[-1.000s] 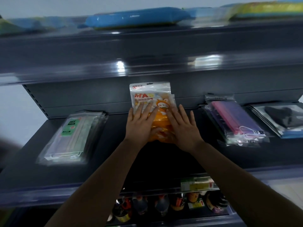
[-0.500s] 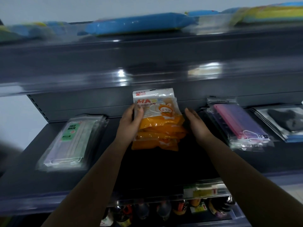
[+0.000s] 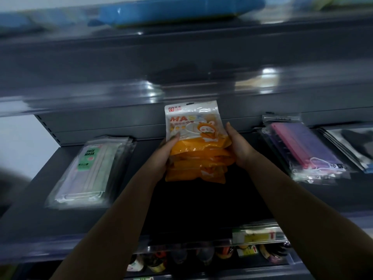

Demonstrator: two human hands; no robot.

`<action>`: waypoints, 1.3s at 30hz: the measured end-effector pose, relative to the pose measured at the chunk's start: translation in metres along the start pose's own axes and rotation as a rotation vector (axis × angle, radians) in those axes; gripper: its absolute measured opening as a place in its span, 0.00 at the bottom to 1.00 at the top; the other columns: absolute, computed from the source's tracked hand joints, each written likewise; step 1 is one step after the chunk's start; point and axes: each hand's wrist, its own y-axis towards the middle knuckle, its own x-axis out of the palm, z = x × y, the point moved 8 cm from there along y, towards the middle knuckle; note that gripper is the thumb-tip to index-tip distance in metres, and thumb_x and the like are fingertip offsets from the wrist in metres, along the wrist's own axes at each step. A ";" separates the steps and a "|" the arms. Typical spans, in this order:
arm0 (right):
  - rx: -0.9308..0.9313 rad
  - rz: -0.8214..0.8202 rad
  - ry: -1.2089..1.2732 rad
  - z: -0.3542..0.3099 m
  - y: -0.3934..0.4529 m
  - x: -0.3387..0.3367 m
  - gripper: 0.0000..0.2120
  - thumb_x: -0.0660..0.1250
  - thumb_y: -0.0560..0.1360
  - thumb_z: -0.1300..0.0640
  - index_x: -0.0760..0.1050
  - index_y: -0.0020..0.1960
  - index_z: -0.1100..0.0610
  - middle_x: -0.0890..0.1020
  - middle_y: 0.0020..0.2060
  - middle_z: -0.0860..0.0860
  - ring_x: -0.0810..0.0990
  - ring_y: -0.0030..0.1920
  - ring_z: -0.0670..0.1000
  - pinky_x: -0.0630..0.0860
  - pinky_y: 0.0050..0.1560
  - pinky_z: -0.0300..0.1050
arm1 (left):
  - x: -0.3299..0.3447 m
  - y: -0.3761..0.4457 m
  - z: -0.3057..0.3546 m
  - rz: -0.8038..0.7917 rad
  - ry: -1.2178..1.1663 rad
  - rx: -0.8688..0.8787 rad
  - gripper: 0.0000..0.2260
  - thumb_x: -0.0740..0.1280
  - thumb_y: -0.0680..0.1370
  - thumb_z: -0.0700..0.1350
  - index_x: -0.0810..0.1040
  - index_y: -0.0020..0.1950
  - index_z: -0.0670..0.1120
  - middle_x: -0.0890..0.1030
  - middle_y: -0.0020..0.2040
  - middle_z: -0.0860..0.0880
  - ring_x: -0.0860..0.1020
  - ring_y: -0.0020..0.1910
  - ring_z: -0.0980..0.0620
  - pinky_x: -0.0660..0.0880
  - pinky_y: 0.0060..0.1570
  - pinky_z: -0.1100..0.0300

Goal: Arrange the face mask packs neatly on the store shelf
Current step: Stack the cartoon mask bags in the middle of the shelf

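Note:
A stack of orange face mask packs (image 3: 198, 146) with a white top and a cartoon print stands in the middle of the dark grey shelf (image 3: 36, 215). My left hand (image 3: 164, 156) grips its left edge and my right hand (image 3: 240, 147) grips its right edge, so the stack is squeezed between them. To the left lies a pile of clear packs with a green FACE MASK label (image 3: 88, 170). To the right lies a pile of pink and purple mask packs (image 3: 302, 150). At the far right edge are packs holding black masks (image 3: 355, 144).
The shelf above (image 3: 181, 63) overhangs close over the packs and carries blue packs (image 3: 177, 11). Below the front rail (image 3: 256, 235) with its price labels stand several bottles (image 3: 203, 257). A pale wall (image 3: 18, 138) shows at the left.
My hands went from lying flat on top of the orange packs to holding the stack by its two sides. The stack now looks squared up and slightly raised.

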 end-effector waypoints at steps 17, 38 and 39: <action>-0.137 0.043 -0.018 0.037 -0.054 0.008 0.48 0.71 0.65 0.34 0.56 0.76 0.54 0.73 0.67 0.53 0.77 0.61 0.56 0.72 0.65 0.58 | 0.018 -0.042 -0.041 0.086 0.105 0.190 0.37 0.70 0.65 0.64 0.65 0.71 0.56 0.75 0.66 0.50 0.75 0.63 0.48 0.70 0.65 0.45; -1.382 -0.204 -1.999 0.053 -0.096 0.106 0.24 0.84 0.49 0.58 0.85 0.44 0.58 0.86 0.42 0.52 0.85 0.43 0.52 0.81 0.41 0.45 | 0.007 -0.039 0.031 0.307 0.232 0.209 0.19 0.66 0.77 0.53 0.70 0.66 0.51 0.77 0.60 0.49 0.77 0.57 0.47 0.75 0.59 0.49; -1.393 -0.198 -1.988 0.053 -0.095 0.108 0.23 0.84 0.49 0.59 0.85 0.43 0.58 0.86 0.41 0.52 0.85 0.42 0.53 0.81 0.40 0.45 | 0.009 -0.039 0.032 0.302 0.233 0.217 0.16 0.66 0.77 0.52 0.71 0.63 0.52 0.77 0.58 0.51 0.77 0.56 0.48 0.75 0.58 0.51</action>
